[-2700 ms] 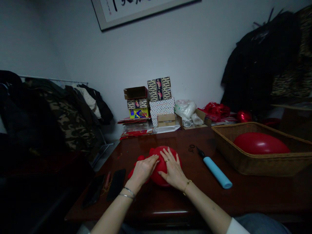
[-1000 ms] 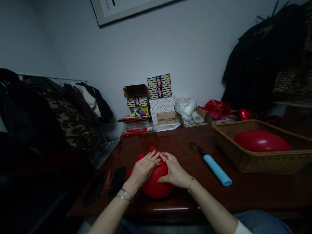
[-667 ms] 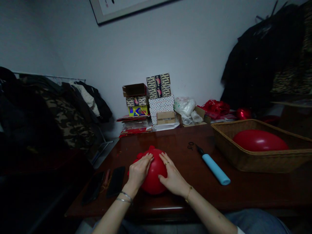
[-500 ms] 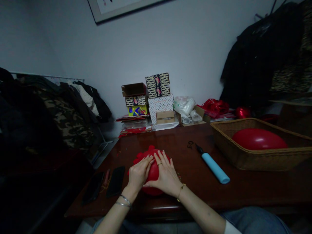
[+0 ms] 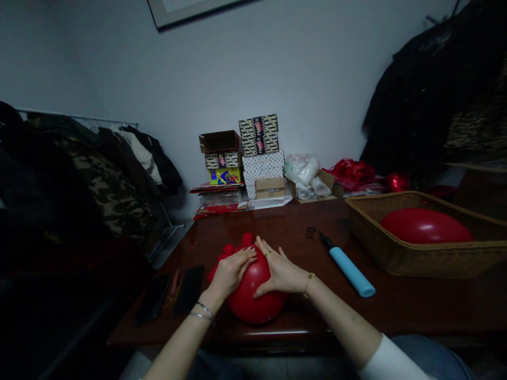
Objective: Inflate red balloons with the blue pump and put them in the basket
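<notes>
A round, glossy red balloon [image 5: 253, 303] rests near the front edge of the brown table, between my two hands. Smaller red knobs [image 5: 228, 249] stick out behind it at its upper left; their lower part is hidden by my left hand. My left hand [image 5: 230, 270] bends over the balloon's upper left side with its fingers pressed together. On the other side, my right hand [image 5: 280, 272] grips the balloon, thumb on the near face and fingers over the top, where they meet the left fingertips. What the fingertips pinch, if anything, cannot be seen.
Right of the hands lies a light blue hand pump [image 5: 352, 272] with a black nozzle, beside black scissors-like loops [image 5: 311, 233]. A wicker basket [image 5: 428, 261] holds a larger red balloon [image 5: 425, 226]. Dark phone-like slabs [image 5: 189, 290] lie left. Stacked boxes [image 5: 259, 134] stand at the back.
The balloon has swung and turned under my hands, and its large round part now faces me. My right hand has shifted about on it, while my left stays over the upper left side.
</notes>
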